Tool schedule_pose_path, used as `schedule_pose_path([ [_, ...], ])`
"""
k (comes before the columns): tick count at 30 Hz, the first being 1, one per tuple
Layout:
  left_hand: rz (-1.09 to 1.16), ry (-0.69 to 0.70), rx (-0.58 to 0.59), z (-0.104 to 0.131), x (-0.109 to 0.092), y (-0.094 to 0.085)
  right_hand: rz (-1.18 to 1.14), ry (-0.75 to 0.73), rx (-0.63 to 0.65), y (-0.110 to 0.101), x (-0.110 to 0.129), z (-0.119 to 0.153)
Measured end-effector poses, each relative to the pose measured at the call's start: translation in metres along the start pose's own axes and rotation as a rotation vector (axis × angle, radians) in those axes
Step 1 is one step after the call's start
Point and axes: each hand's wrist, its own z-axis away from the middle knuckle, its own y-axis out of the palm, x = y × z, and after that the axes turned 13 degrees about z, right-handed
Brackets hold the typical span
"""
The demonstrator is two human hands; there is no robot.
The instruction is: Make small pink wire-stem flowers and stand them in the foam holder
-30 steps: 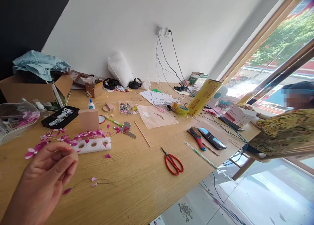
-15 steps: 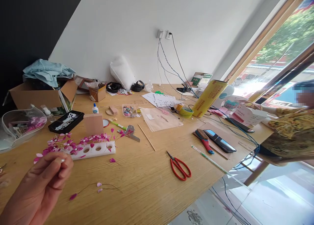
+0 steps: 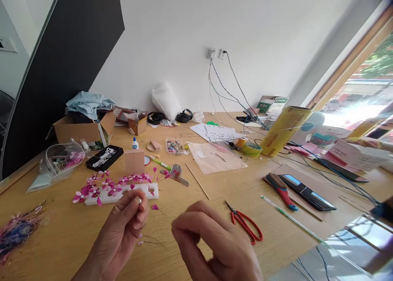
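Observation:
My left hand (image 3: 123, 228) is closed in a pinch on a small white bead (image 3: 140, 201), in front of the white foam block (image 3: 113, 194) that bears magenta petal flowers (image 3: 107, 183). To its right, my right hand (image 3: 215, 240) is raised with bent fingers, thumb and forefinger pressed together; whatever they hold, if anything, is too small to make out. Behind my right hand lie red-handled pliers (image 3: 245, 223). A loose magenta petal (image 3: 155, 207) on a wire lies between the hands. Thin wires with pale petals (image 3: 140, 243) lie beside my left hand.
Farther back are a black tray (image 3: 104, 158), a wooden block (image 3: 134, 161), a metal clip (image 3: 176, 172), a glue bottle (image 3: 135, 143) and a thin stick (image 3: 197, 181). At the right are a brush (image 3: 282, 191) and a yellow roll (image 3: 285, 129). Tangled coloured material (image 3: 18, 232) lies left.
My right hand has come into view beside the left one. My left hand has shifted right in the view, still pinching the bead. The view has turned left, and the person at the right is mostly gone.

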Motion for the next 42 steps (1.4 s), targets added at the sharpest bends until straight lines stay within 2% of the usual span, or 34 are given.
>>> schedule_pose_path([
  [4,0.071,0.007,0.037,0.0,0.008,0.006,0.069,0.015,-0.088,0.023,-0.005,-0.001],
  [8,0.14,-0.025,0.06,0.001,0.014,0.008,0.113,0.013,-0.116,0.032,-0.006,-0.001],
  [22,0.275,-0.054,0.085,0.001,0.018,0.005,0.152,0.018,-0.08,0.041,-0.006,0.002],
  [32,0.26,-0.059,0.061,0.004,0.013,-0.001,0.135,0.018,-0.05,0.046,-0.003,0.001],
  [38,0.254,-0.056,0.114,0.003,0.012,-0.003,0.171,0.027,-0.03,0.048,-0.003,0.0],
  [42,0.255,-0.047,0.085,0.003,0.013,-0.003,0.191,0.025,-0.027,0.05,-0.003,0.001],
])
